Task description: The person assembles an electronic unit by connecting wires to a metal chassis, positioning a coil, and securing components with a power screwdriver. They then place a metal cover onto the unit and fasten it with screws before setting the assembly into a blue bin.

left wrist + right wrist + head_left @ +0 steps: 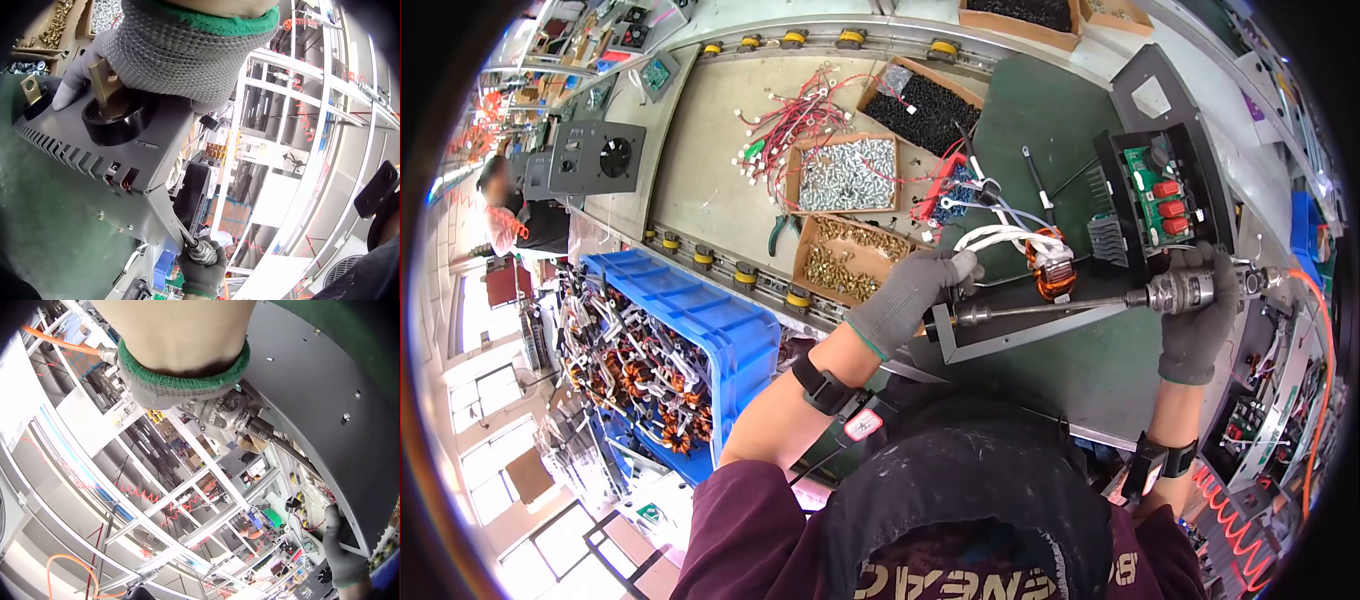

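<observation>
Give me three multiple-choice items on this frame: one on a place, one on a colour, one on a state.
1. Where does the blue crate sit?
A. to the person's left, below the bench
B. on the green mat
C. behind the screw boxes

2. What colour are the gloves?
A. orange
B. grey with green cuffs
C. white

3. What is the right hand doing?
A. hanging idle
B. pressing flat on the mat
C. gripping the power driver

Answers:
1 A, the head view shows it at lower left, past the bench's edge.
2 B, the left wrist view shows grey knit on the left hand with a green cuff.
3 C, its fingers curl round the driver's body while the long bit runs to the grey housing.
</observation>
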Available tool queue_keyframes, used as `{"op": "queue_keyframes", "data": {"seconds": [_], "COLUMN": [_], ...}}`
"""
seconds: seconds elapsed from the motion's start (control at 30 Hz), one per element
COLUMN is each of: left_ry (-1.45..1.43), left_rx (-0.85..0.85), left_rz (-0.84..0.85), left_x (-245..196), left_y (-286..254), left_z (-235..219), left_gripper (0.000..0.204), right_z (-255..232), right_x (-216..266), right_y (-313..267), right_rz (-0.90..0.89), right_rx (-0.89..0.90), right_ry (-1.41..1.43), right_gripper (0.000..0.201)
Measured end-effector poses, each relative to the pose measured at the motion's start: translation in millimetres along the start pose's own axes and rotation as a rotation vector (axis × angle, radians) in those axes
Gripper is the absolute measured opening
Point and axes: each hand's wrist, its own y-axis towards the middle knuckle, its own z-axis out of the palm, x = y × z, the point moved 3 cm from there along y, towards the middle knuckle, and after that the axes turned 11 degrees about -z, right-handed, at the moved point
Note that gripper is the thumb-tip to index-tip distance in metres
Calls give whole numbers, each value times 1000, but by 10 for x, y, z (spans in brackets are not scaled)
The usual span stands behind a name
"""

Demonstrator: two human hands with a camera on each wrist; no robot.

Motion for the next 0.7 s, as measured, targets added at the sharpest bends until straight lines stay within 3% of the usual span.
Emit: {"op": "queue_keyframes", "data": {"seconds": [0.13, 0.2, 0.23, 0.27, 0.33, 0.43, 0.47, 0.5, 0.53, 0.63, 0.67, 0.7], "left_ry": [37, 109, 150, 273, 222, 268, 226, 198, 195, 110, 92, 93], "left_rx": [9, 62, 14, -14, 10, 14, 32, 56, 67, 63, 55, 58], "left_rz": [14, 96, 75, 105, 145, 86, 143, 72, 33, 31, 25, 34], "left_x": [28, -5, -38, -72, -40, -97, -76, -34, -67, -13, -14, -26], "left_y": [24, -26, -122, -150, -115, -197, -165, -119, -164, -122, -106, -83], "left_z": [-19, -4, 52, 48, 66, 110, 112, 79, 115, 131, 141, 152], "left_gripper": [40, 41, 42, 42, 40, 39, 39, 40, 39, 34, 33, 33], "right_z": [4, -6, -30, 105, 378, 952, 1259, 1567, 1775, 2459, 2576, 2762], "right_x": [9, -1, -15, 21, 148, 838, 1148, 1467, 1778, 2367, 2544, 2558], "right_y": [85, 86, 92, 73, 162, 517, 636, 733, 950, 1434, 1686, 1754], "right_rz": [65, 144, 109, 69, 49, -162, -294, -459, -538, -759, -1043, -1272], "right_rx": [134, 347, 233, 264, 0, 236, 259, 239, 353, 323, 183, 190], "right_ry": [6, 2, -105, -83, 23, -32, -87, -209, -306, -440, -617, -689], "right_gripper": [19, 23, 28, 21, 17, 25, 24, 24, 25, 20, 23, 44]}}
